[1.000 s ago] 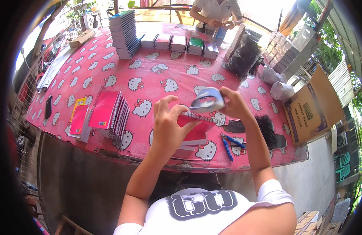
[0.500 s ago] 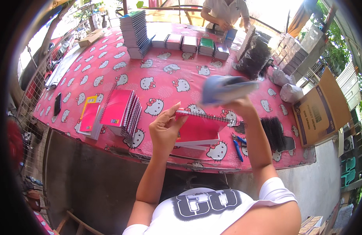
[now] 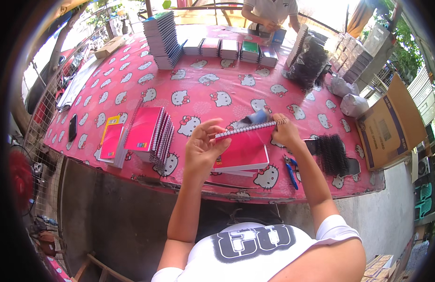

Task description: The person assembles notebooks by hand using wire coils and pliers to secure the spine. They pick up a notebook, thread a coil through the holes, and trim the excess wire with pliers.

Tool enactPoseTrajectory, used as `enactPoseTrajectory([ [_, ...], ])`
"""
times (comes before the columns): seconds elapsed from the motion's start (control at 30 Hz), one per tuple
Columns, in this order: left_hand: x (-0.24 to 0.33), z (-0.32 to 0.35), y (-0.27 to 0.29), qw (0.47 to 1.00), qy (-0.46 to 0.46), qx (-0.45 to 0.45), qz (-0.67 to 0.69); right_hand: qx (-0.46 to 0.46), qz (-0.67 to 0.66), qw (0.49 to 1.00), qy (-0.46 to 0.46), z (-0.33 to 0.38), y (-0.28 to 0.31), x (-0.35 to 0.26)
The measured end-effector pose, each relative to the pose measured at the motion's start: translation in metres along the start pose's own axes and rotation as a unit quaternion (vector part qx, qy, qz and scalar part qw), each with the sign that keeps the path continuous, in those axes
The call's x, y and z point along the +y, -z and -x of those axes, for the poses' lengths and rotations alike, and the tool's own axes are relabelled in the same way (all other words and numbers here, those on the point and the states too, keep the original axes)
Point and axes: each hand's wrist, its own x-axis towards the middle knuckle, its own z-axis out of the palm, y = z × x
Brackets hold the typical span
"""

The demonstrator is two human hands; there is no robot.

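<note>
A pink spiral notebook point(image 3: 245, 149) lies tilted in front of me, its coil point(image 3: 248, 130) along the far edge. My left hand point(image 3: 205, 145) pinches the coil's left end between thumb and curled fingers. At the right end, the fingers of my right hand point(image 3: 285, 131) are closed on the coil, where some loops stick out past the cover. Just beyond the coil is a blurred blue-grey thing point(image 3: 257, 117) whose kind I cannot make out. White pages show under the notebook's near edge. Blue-handled pliers point(image 3: 291, 172) rest beside my right forearm.
Pink notebooks point(image 3: 146, 129) stand stacked at left, near a phone point(image 3: 73, 128). Black coils point(image 3: 332, 154) lie at right by an open carton point(image 3: 387, 131). Notebook piles point(image 3: 163, 42) line the far side, where another person point(image 3: 271, 16) handles a blue item.
The blurred blue-grey thing that my raised right hand held is now down behind the coil. My right hand has lowered to the coil's right end. The left hand stays at the left end.
</note>
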Motion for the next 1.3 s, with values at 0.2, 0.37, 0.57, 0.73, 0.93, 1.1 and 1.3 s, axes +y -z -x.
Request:
enactPoseTrajectory([
  [0.2, 0.026, 0.026, -0.014, 0.913, -0.339, -0.011, -0.228, 0.039, -0.004, 0.998, -0.048, 0.095, 0.033, 0.013],
  [0.37, -0.013, 0.046, -0.011, 0.853, -0.307, -0.113, -0.407, 0.076, 0.088, 0.991, -0.070, 0.177, -0.004, 0.005],
  [0.57, -0.025, 0.052, -0.018, 0.883, -0.292, -0.034, -0.365, 0.055, -0.268, 0.961, 0.027, 0.171, 0.058, -0.065],
  [0.73, -0.020, 0.049, -0.021, 0.854, -0.321, -0.058, -0.405, 0.107, -0.215, 0.956, 0.170, 0.150, 0.078, -0.109],
  [0.93, -0.022, 0.051, -0.014, 0.842, -0.345, -0.085, -0.407, -0.295, -0.711, 0.625, -0.129, 0.139, 0.063, -0.089],
  [1.1, -0.021, 0.040, -0.010, 0.846, -0.358, -0.062, -0.391, -0.096, -0.513, 0.853, 0.019, 0.140, 0.075, -0.116],
  [1.3, -0.021, 0.046, -0.013, 0.854, -0.349, -0.027, -0.385, 0.144, -0.166, 0.962, 0.164, 0.152, 0.084, -0.126],
])
